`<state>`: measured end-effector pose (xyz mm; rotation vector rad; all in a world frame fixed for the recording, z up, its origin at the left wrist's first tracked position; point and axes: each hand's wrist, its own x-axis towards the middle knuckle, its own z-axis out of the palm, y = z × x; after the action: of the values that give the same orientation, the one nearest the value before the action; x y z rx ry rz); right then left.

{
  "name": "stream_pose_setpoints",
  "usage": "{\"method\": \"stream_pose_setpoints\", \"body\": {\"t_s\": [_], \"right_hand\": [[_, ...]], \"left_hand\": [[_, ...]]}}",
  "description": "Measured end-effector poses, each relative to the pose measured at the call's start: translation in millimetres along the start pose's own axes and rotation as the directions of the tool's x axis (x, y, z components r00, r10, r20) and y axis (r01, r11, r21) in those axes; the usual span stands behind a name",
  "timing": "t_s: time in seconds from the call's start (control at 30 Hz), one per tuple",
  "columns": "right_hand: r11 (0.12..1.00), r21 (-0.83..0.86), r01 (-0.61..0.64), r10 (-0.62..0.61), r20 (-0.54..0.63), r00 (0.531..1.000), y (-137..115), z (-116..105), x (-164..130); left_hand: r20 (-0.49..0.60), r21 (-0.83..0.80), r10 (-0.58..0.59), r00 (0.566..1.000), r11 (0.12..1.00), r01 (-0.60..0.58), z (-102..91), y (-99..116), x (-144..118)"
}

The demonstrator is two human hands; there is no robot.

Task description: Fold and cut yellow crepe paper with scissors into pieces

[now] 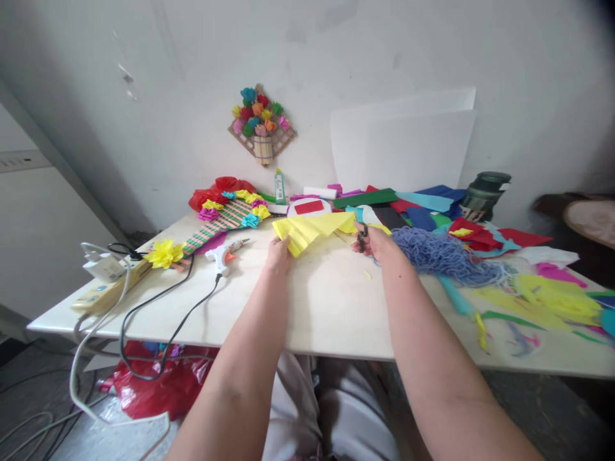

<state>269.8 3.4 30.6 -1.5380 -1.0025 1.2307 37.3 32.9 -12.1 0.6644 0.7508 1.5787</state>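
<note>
A sheet of yellow crepe paper (pixel 314 232) stretches between my hands, just above the table. My left hand (pixel 279 253) pinches its lower left corner. Black-handled scissors (pixel 362 239) sit in my right hand (pixel 375 243), at the paper's right end. Their blades are hard to make out. A small yellow scrap (pixel 368 274) lies on the table below. To the left rests a white glue gun (pixel 220 256), near a woven fan shape (pixel 218 223) trimmed with paper flowers. A tangle of blue-purple yarn (pixel 442 253) lies right of my right hand.
A power strip (pixel 113 288) with cords occupies the table's left end. At the back stand a glue tube (pixel 279 187) and a dark jar (pixel 485 195). Coloured paper pieces (pixel 557 298) cover the right side. A flower decoration (pixel 263 150) hangs on the wall.
</note>
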Motion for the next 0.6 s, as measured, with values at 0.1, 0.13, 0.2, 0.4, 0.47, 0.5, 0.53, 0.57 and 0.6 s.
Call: {"method": "stream_pose_setpoints", "body": {"t_s": [0.1, 0.13, 0.2, 0.4, 0.47, 0.5, 0.53, 0.57, 0.6], "right_hand": [[1.000, 0.017, -0.001, 0.000, 0.063, 0.998, 0.0, 2.1, -1.2], [1.000, 0.013, 0.008, -0.009, 0.103, 0.995, 0.1, 2.9, -2.3], [0.999, 0.001, 0.049, -0.048, 0.178, 0.983, 0.2, 4.9, -4.7], [0.971, -0.235, -0.039, 0.044, 0.017, 0.999, 0.1, 8.3, -5.3], [0.955, -0.276, -0.109, 0.099, -0.050, 0.994, -0.5, 6.6, -4.3], [0.961, -0.253, -0.114, 0.103, -0.057, 0.993, -1.0, 5.4, -4.2], [0.974, -0.201, -0.106, 0.099, -0.048, 0.994, -1.8, 4.4, -4.4], [0.987, -0.127, -0.096, 0.093, -0.028, 0.995, -2.8, 3.7, -5.0], [0.995, -0.045, -0.086, 0.086, -0.002, 0.996, -3.9, 3.5, -5.7]], "left_hand": [[-0.002, -0.005, -0.001, 1.000, 1.000, 0.001, -0.3, 1.6, -0.9], [-0.001, -0.007, -0.004, 1.000, 1.000, 0.004, -0.3, 2.1, -1.3], [0.000, -0.004, -0.007, 1.000, 1.000, 0.007, -0.2, 3.1, -2.0], [-0.028, 0.000, -0.013, 1.000, 1.000, 0.013, -0.6, 3.4, -1.3], [-0.025, -0.011, -0.010, 1.000, 1.000, 0.010, -1.1, 3.0, -0.5], [-0.022, -0.015, -0.008, 1.000, 1.000, 0.008, -1.3, 2.8, -0.2], [-0.018, -0.017, -0.006, 1.000, 1.000, 0.005, -1.5, 2.7, 0.1], [-0.016, -0.017, -0.002, 1.000, 1.000, 0.002, -1.7, 2.6, 0.3], [-0.018, -0.014, 0.001, 1.000, 1.000, -0.001, -1.8, 2.6, 0.6]]}}
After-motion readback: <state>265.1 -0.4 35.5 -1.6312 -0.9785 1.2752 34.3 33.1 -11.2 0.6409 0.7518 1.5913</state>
